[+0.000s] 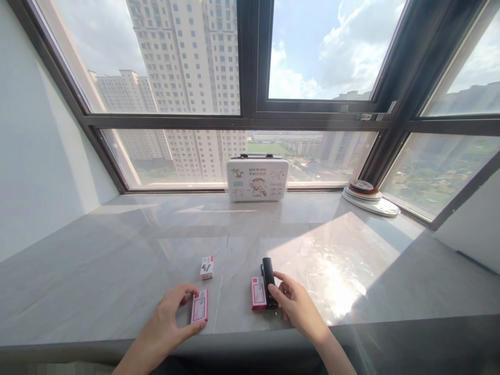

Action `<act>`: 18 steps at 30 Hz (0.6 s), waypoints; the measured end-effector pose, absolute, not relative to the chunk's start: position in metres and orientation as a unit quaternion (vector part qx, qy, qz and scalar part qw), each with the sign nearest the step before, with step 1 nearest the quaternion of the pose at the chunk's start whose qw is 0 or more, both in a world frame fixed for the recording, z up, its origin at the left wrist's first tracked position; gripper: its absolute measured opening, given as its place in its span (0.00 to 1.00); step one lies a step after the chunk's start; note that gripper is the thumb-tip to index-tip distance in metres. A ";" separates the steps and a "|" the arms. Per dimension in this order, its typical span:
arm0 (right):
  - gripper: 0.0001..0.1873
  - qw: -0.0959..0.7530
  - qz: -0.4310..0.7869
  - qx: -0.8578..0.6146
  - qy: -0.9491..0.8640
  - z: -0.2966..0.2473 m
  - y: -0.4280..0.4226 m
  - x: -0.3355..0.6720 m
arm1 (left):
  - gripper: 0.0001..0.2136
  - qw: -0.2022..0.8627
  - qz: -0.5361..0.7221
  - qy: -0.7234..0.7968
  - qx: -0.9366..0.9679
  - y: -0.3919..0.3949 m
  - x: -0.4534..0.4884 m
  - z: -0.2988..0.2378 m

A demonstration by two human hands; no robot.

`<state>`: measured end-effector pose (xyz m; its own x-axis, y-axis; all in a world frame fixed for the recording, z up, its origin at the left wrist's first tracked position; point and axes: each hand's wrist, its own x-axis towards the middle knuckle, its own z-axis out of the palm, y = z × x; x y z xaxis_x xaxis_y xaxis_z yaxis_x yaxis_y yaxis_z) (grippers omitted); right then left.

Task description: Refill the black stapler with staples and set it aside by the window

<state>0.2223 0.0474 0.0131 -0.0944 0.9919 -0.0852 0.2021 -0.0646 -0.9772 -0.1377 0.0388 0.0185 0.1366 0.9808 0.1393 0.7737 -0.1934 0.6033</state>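
A flat pink-and-white box (200, 306) lies near the front edge of the marble-look sill. My left hand (169, 312) grips it, thumb at the near end and fingertips at the far end. Just beyond stands a smaller white box (207, 267) with a red trim and a dark picture on its face. To the right, a black stapler (267, 276) lies lengthwise, with my right hand (294, 302) holding its right side, thumb on top and index finger along the edge. Against the stapler's left side rests a second pink-and-white box (258, 293), which neither hand touches.
A white case (258, 179) with cartoon prints and a dark handle stands upright against the window at the back. Stacked plates (371, 200) sit in the back right corner. Strong sunlight glares off the sill (128, 271) on the right. Dark window frames border it.
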 end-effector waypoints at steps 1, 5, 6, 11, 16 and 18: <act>0.35 0.400 0.490 -0.539 -0.555 0.014 0.047 0.223 | 0.26 0.208 0.267 0.601 0.724 0.038 -0.125 0.021; 0.35 0.402 0.487 -0.538 -0.558 0.011 0.047 0.223 | 0.27 0.247 0.330 0.526 0.744 0.040 -0.065 0.034; 0.35 0.404 0.487 -0.537 -0.558 0.010 0.047 0.223 | 0.27 0.257 0.344 0.507 0.748 0.042 -0.050 0.037; 0.34 0.409 0.482 -0.524 -0.570 0.008 0.047 0.223 | 0.28 0.297 0.365 0.452 0.758 0.056 0.003 0.042; 0.34 0.405 0.478 -0.523 -0.578 0.010 0.048 0.224 | 0.32 0.341 0.353 0.444 0.750 0.065 0.008 0.031; 0.34 0.401 0.476 -0.527 -0.579 0.011 0.047 0.224 | 0.33 0.340 0.356 0.442 0.749 0.066 0.006 0.027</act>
